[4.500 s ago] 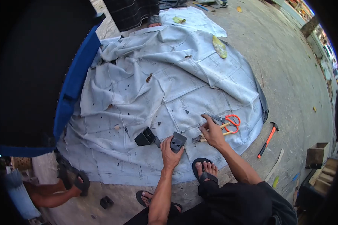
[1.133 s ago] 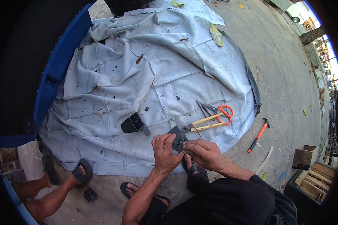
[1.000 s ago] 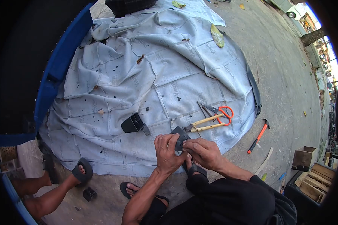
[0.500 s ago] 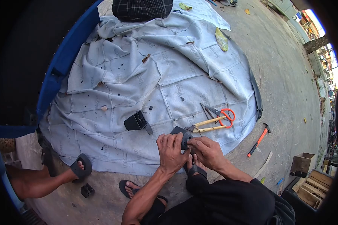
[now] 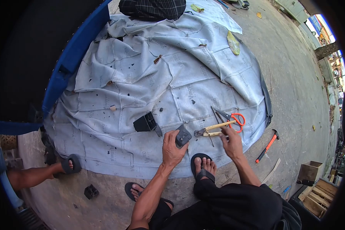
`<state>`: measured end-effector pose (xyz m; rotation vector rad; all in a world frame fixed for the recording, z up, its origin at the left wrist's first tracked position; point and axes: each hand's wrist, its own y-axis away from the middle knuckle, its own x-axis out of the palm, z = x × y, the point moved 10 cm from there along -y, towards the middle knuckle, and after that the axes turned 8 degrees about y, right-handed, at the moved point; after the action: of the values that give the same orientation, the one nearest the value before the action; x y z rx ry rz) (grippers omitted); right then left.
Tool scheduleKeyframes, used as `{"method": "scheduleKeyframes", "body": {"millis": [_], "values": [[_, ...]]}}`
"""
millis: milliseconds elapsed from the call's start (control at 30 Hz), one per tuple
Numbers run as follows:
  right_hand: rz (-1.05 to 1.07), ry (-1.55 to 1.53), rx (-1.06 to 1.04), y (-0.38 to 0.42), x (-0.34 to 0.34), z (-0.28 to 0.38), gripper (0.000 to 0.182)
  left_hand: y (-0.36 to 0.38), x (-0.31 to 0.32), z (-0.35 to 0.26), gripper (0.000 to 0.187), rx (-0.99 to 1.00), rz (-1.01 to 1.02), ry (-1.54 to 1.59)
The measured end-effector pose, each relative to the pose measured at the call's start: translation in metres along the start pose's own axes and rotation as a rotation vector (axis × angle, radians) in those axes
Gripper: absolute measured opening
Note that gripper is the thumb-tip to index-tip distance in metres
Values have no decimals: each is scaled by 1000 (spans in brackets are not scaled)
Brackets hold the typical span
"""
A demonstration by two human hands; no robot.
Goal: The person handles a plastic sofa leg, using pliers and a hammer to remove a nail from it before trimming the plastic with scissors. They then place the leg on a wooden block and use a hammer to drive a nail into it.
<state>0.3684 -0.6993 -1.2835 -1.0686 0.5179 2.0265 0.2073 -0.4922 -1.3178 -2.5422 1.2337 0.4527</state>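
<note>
My left hand (image 5: 173,148) is closed around a dark plastic block (image 5: 183,135) with small holes in its face, just above the cloth. My right hand (image 5: 231,143) is at the handle ends of pincers (image 5: 218,126) with yellowish handles; its thumb and fingers look apart, and it covers the end of the lower handle. Whether it touches that handle is hard to see. Scissors (image 5: 239,119) with orange grips lie partly under the pincers. Left of the block, a black hollow plastic piece (image 5: 145,122) rests on the cloth.
A wrinkled grey-white cloth (image 5: 142,88) covers the ground, with dark scraps and leaves on it. An orange-handled hammer (image 5: 267,146) lies to the right. Another black piece (image 5: 91,191) sits near another person's leg (image 5: 34,177). A wooden crate (image 5: 318,197) stands lower right.
My right hand has left the block and moved right to the pincers' handles. My left hand still holds the block, its holed face now more visible. The other person's foot has shifted left.
</note>
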Motion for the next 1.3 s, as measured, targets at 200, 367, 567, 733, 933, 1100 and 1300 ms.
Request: {"method": "scheduleKeyframes", "body": {"millis": [200,367,567,733,933,1100,1300], "values": [[-54,324,180,30,-24,-96,39,5,6,27,61,-57,31,36],[-223,401,229,44,-48,-111,38,5,8,35,64,-70,65,64],[-500,832,828,106,-112,-218,50,1,8,33,65,-88,81,57],[-305,621,1042,183,-116,-370,44,5,5,35,64,-65,29,48],[-514,144,960,152,-114,-262,26,6,3,32,65,-72,7,24],[198,-1,337,71,-31,-45,26,4,4,33,65,-102,8,38],[448,41,-231,44,1,88,31,4,2,35,63,-93,11,62]]}}
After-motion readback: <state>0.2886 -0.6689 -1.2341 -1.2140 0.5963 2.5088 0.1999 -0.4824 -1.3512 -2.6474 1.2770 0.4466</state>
